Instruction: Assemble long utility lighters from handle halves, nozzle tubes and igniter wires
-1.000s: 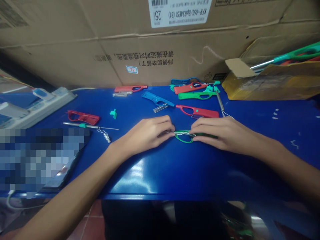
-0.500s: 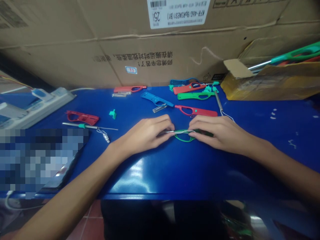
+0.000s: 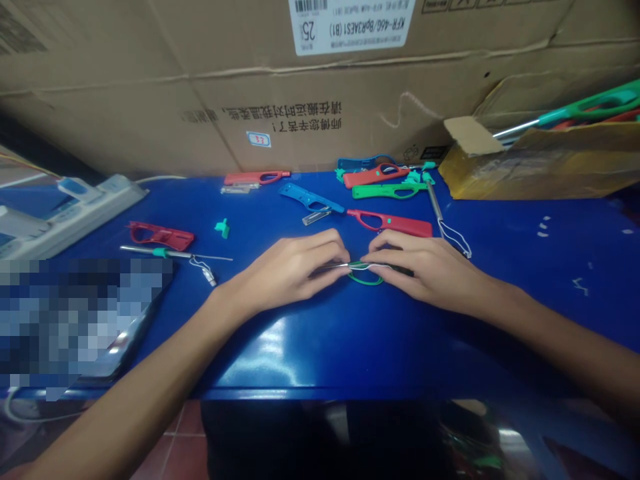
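Observation:
A green plastic lighter shell (image 3: 367, 278) lies on the blue table (image 3: 325, 333) between my two hands. My left hand (image 3: 295, 269) pinches a thin metal tube at the shell's left end, fingers closed. My right hand (image 3: 425, 270) lies over the shell's right part, fingers curled and pressing a thin white wire onto it. Most of the shell is hidden under my right hand.
Red (image 3: 395, 223), blue (image 3: 310, 198) and green (image 3: 387, 191) lighter shells lie behind my hands. At the left sit a red shell (image 3: 161, 235), a metal tube with wire (image 3: 170, 253) and a small green part (image 3: 222, 229). Large cardboard boxes (image 3: 300, 87) wall the back.
My right hand has slid left along the green shell, closing the gap to my left hand. The left hand has hardly moved.

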`<state>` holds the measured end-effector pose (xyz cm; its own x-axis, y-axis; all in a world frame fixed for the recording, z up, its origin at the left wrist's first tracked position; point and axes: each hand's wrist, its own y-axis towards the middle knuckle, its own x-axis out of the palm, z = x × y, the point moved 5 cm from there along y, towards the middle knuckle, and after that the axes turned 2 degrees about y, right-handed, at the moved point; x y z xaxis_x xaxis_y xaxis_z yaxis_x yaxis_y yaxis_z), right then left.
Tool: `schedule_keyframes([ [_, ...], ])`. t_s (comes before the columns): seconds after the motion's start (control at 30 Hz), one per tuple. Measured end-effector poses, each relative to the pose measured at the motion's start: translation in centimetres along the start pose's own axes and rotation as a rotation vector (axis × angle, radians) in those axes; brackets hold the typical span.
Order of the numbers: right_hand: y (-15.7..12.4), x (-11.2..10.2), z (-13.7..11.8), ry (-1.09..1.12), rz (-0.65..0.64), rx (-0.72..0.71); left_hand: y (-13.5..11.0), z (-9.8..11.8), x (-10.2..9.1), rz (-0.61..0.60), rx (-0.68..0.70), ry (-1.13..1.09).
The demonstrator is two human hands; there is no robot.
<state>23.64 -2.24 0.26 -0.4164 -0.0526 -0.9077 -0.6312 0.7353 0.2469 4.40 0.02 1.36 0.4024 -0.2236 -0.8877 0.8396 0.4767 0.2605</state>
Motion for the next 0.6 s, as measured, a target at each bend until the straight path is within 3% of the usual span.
schedule_keyframes([
  [0.4, 0.01, -0.31, -0.68, -0.044, 0.057, -0.018, 0.08, -0.07, 0.36, -0.02, -0.006, 0.004],
  [0.6, -0.13, 0.3, -0.02, 0.066, 0.078, -0.049, 0.03, -0.27, 0.61, -0.052, -0.022, 0.01],
])
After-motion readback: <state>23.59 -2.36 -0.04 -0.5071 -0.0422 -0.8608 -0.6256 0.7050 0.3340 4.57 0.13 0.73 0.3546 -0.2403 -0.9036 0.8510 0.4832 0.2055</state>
